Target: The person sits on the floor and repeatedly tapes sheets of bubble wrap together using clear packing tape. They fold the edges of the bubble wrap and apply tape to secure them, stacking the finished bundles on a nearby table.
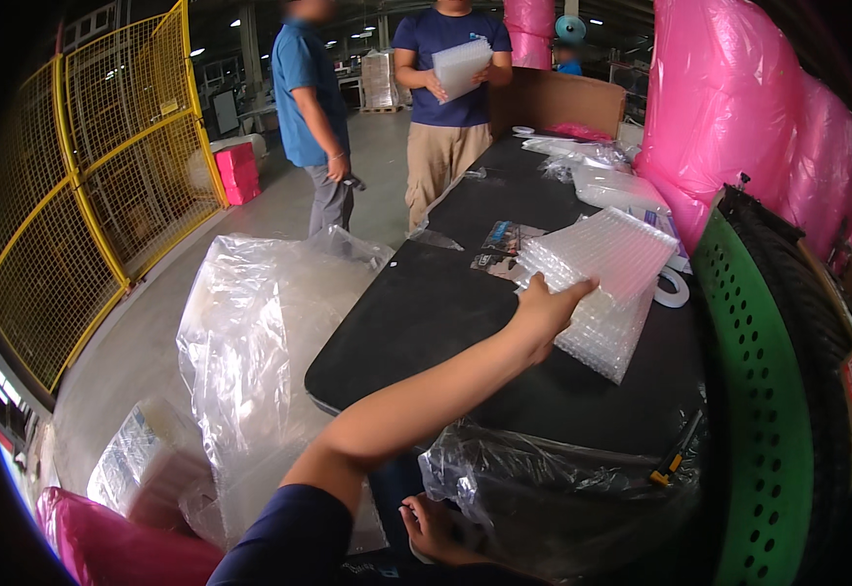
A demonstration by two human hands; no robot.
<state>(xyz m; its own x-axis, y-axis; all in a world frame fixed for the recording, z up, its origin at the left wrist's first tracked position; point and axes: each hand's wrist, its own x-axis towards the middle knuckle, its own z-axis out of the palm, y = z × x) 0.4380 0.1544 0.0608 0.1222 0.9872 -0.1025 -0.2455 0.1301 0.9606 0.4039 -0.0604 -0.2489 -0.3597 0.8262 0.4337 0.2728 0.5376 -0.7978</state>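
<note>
My left hand (546, 311) reaches across the black table and is closed on the near left edge of a clear bubble wrap sheet (613, 246). The sheet looks like a flat pouch or a small stack; I cannot tell which. Beneath it lies more bubble wrap (609, 337), flat on the tabletop. Low by my body, in front of the table's near edge, is my right hand (436, 530), its fingers loosely curled and apart with nothing in them. A clear plastic bag (543, 479) drapes over the table edge beside it.
A tape roll (673, 289) and a yellow-black cutter (675, 454) lie on the black table (426, 332). Printed cards (504, 249) sit left of the bubble wrap. A green perforated panel (753, 391) borders the right. Large clear plastic (260, 342) stands left. Two people stand beyond, one holding bubble wrap (462, 68).
</note>
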